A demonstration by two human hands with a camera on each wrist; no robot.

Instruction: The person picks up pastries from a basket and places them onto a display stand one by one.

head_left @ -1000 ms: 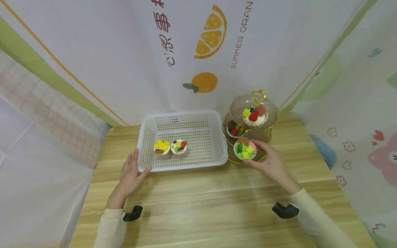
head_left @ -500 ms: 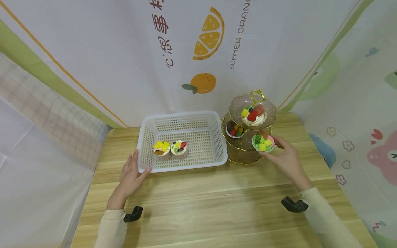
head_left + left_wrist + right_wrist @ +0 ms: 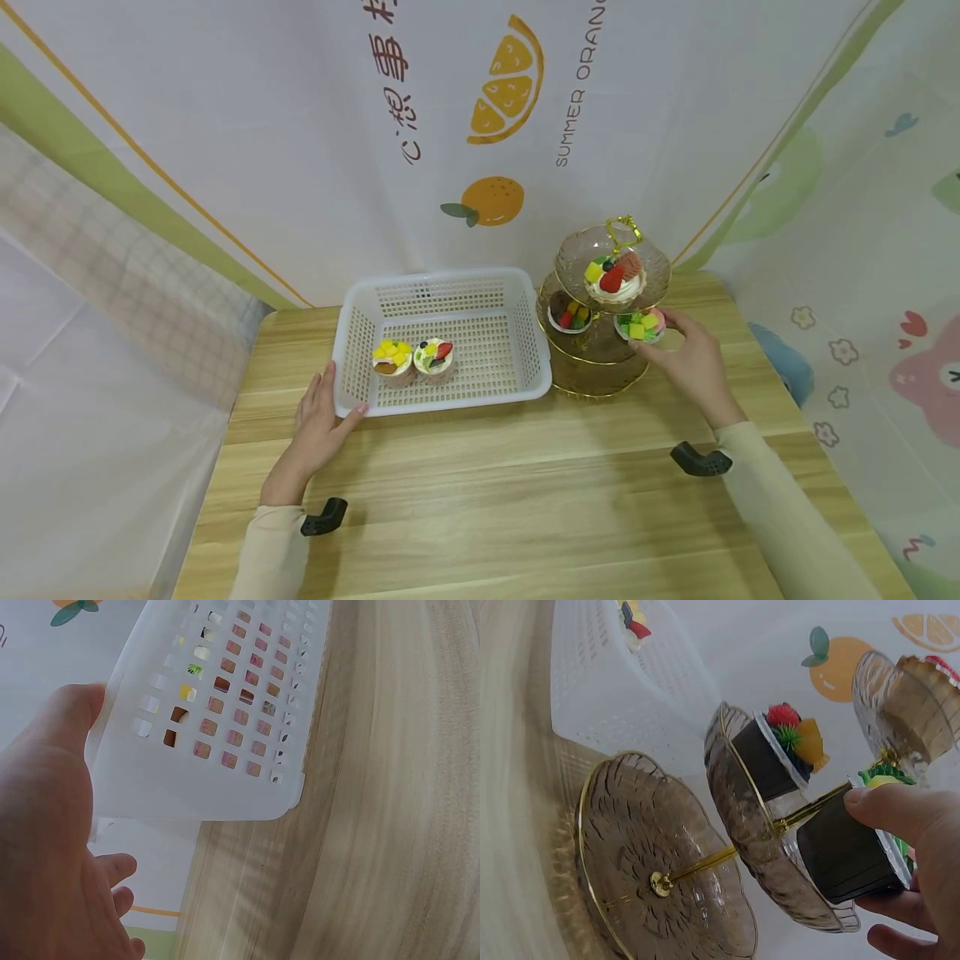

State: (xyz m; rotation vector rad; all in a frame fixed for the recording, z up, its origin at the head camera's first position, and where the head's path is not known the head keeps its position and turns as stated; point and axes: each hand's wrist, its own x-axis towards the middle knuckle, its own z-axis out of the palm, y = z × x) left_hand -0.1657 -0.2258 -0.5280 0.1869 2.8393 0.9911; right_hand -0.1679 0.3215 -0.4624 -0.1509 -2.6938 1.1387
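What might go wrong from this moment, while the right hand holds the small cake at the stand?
The right hand holds the green-and-yellow-topped cake near the edge of the middle tier, so released too far out, it might tip off.
In the head view, the top tier overhangs close by; the topping or fingers could bump it.
The red-topped dark-cup cake shares the middle tier and might get pushed.

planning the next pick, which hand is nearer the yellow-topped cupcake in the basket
Left. The left hand touches the basket at its near left corner, close to the yellow-topped cupcake; the right hand is past the basket's right end, at the tiered stand.
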